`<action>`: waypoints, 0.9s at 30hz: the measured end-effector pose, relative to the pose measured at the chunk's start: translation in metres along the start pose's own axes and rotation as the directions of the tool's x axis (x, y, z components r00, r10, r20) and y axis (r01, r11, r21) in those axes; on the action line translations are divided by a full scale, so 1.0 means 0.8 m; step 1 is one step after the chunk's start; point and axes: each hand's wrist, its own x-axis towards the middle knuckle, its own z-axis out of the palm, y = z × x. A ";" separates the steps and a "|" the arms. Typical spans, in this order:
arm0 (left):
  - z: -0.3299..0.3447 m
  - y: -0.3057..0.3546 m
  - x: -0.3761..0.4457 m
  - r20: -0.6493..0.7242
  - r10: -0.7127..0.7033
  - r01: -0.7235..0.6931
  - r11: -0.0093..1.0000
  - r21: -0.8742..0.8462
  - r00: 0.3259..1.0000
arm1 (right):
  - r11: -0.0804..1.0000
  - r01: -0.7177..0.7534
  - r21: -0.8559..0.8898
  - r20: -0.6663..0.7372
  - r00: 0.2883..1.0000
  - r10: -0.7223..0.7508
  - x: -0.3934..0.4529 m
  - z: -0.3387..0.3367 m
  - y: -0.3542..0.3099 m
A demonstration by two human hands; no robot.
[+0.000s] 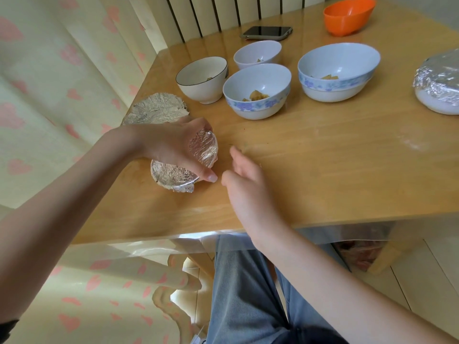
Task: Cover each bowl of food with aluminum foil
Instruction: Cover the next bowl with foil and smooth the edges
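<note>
Left hand (183, 147) at centre-left grips round foil piece (203, 147), tilted on edge, likely lifted off second foil round (172, 178) lying flat beneath on table (323, 170). Right hand (242, 175) just beside, fingers relaxed, holding nothing, probably coming to help. Third foil sheet (156, 109) above, near table corner. Four uncovered bowls with food (257, 91) sit upper centre, within reach; foil-wrapped bowl (438, 81) at right edge, already done.

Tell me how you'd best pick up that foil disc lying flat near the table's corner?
Pinch the crinkled rim of the foil disc on its right side, nearest the black-rimmed bowl. It lies flat and thin, so only the ragged edge looks likely to give fingers purchase.
</note>
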 end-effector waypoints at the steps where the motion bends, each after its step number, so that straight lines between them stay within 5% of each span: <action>1: 0.000 0.004 0.002 0.011 -0.021 0.021 0.999 0.032 1.000 | 1.000 -0.006 -0.005 0.010 1.000 0.006 -0.003 -0.001 0.002; 6: -0.005 0.009 -0.001 0.012 -0.092 0.089 0.986 0.138 0.996 | 0.999 -0.037 -0.006 0.080 0.996 0.038 0.000 -0.003 0.003; 15: 0.012 -0.027 -0.010 0.065 0.201 -0.205 0.977 0.064 0.977 | 0.975 0.064 -0.214 -0.053 0.996 -0.077 0.024 -0.004 0.008; 27: 0.029 -0.025 -0.008 -0.107 0.246 -0.246 0.969 0.009 0.963 | 0.732 0.336 -0.593 0.143 0.938 -0.315 0.067 -0.025 -0.010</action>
